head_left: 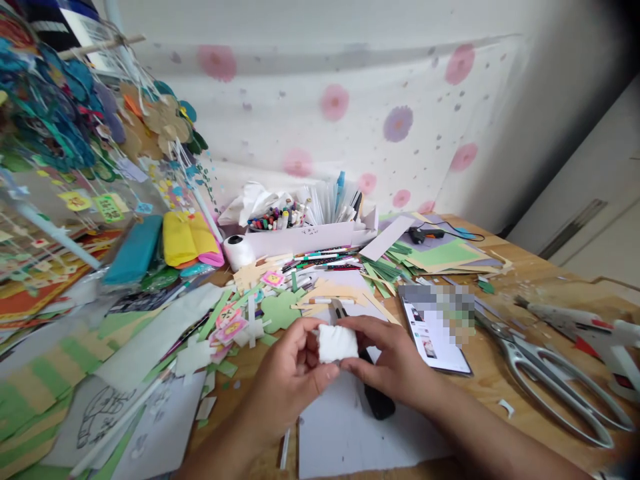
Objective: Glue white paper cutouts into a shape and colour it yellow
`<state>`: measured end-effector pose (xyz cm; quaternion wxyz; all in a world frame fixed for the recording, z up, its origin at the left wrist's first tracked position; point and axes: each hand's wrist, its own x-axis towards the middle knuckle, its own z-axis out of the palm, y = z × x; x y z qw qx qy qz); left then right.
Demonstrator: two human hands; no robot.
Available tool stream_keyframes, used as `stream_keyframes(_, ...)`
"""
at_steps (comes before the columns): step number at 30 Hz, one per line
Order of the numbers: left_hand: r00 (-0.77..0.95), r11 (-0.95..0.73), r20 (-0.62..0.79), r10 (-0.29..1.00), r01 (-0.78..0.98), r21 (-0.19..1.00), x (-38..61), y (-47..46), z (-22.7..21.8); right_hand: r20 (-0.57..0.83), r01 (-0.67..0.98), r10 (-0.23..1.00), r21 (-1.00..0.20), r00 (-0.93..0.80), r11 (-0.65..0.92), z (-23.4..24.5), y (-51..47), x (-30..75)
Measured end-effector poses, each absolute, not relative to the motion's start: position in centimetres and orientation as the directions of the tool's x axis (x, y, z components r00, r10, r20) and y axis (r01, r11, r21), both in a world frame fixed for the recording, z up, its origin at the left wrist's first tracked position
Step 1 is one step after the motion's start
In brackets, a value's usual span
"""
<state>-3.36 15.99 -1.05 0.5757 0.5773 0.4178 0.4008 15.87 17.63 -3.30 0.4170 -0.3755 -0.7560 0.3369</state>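
Between my two hands is a small white wad [338, 344], perhaps folded tissue or cotton; its exact kind does not show. My left hand [295, 363] grips its left side, with the thumb below and fingers curled behind. On the other side, my right hand [385, 357] pinches it between thumb and fingers. Beneath the hands, a utility knife [377, 400] with a black handle lies on a pale sheet of paper [335, 433]. The right hand hides part of the knife.
A phone [435, 333], large scissors [545, 380] and a glue gun [570, 320] lie at right. Paper scraps [283, 313] cover the left and middle. Behind stands a box [305, 241] of pens. Hanging paper crafts [165, 127] crowd the upper left.
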Motion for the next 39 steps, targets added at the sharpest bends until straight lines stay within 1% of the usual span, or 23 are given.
stream_keyframes(2,0.321,-0.001,-0.002,0.947,0.007,1.000,-3.3,16.1,-1.3,0.325,0.237,0.877,-0.876,-0.353,0.420,-3.4,17.8,15.9)
stream_keyframes(4,0.289,-0.010,0.003,0.957,0.020,1.000,-3.3,16.2,-1.6,0.303,0.215,0.885,-0.895,-0.353,0.392,-3.4,17.7,15.8)
stream_keyframes(9,0.293,-0.010,-0.002,0.956,0.040,0.999,-3.8,16.3,-1.6,0.306,0.290,0.850,-0.844,-0.429,0.450,-2.4,17.0,15.9)
stream_keyframes(13,0.305,0.020,-0.038,0.952,0.062,0.998,-3.8,16.4,-1.0,0.322,0.327,0.813,-0.795,-0.486,0.511,-1.4,16.8,16.1)
stream_keyframes(18,0.281,0.080,-0.094,0.955,0.063,0.995,-3.5,16.7,-1.3,0.322,0.394,0.821,-0.756,-0.471,0.523,-1.5,17.1,16.2)
stream_keyframes(22,0.303,0.101,-0.116,0.946,0.066,0.993,-3.6,16.8,-1.7,0.302,0.405,0.834,-0.765,-0.461,0.501,-2.1,17.3,15.9)
stream_keyframes(25,0.330,0.077,-0.120,0.936,0.139,0.987,-3.7,16.7,-1.7,0.239,0.458,0.865,-0.769,-0.442,0.447,-2.2,17.2,15.4)
stream_keyframes(28,0.315,0.021,-0.111,0.943,0.276,0.961,-3.7,16.8,-1.6,0.220,0.492,0.873,-0.753,-0.436,0.436,-2.4,17.1,15.0)
stream_keyframes(32,0.265,-0.054,-0.080,0.961,0.463,0.885,-3.7,17.1,-1.4,0.221,0.575,0.872,-0.677,-0.436,0.459,-2.8,17.0,14.7)
stream_keyframes(35,0.223,-0.078,-0.048,0.974,0.521,0.850,-4.2,17.3,-1.2,0.214,0.673,0.876,-0.569,-0.433,0.472,-2.5,16.9,14.8)
stream_keyframes(39,0.165,-0.084,-0.016,0.986,0.578,0.812,-4.7,17.6,-1.2,0.066,0.826,0.922,-0.422,-0.383,0.373,-1.8,16.8,15.0)
